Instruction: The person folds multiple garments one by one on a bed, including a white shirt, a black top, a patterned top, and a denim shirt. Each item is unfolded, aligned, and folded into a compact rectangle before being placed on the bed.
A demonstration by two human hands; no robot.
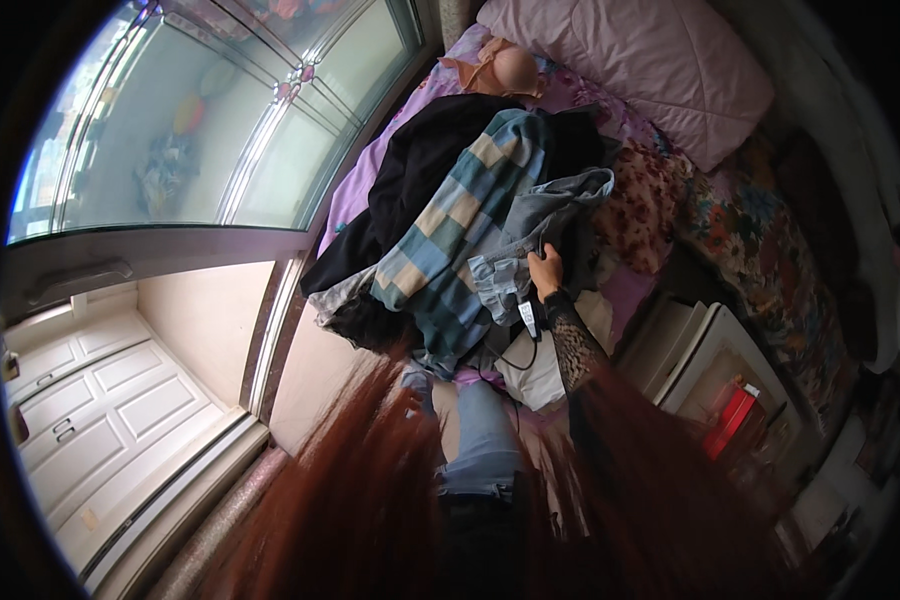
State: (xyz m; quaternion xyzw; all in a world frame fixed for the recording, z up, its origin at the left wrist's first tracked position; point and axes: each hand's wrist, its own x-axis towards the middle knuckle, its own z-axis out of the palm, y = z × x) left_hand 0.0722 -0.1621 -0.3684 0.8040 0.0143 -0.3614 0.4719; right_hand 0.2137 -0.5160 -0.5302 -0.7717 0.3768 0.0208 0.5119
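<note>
My right hand (545,271), below a black lace sleeve, pinches a light-blue denim garment (521,240) with ruffled trim. The garment lies on a heap of clothes on the bed. Just left of it stretches a blue, green and cream checked knit garment (450,217). Black clothing (420,157) lies beneath and to the left of that knit. Close below my right hand is a small white-faced object (527,319) with writing, beside a dark cord (531,361). My left hand is out of view; hanging hair hides part of the lower area.
A pink quilt (645,67) and a peach bra (506,67) lie on the bed's far part. To the left stands a glass-paned door (172,127). At right, a red box (731,421) sits on a low cabinet (694,360). White cloth (529,379) lies before me.
</note>
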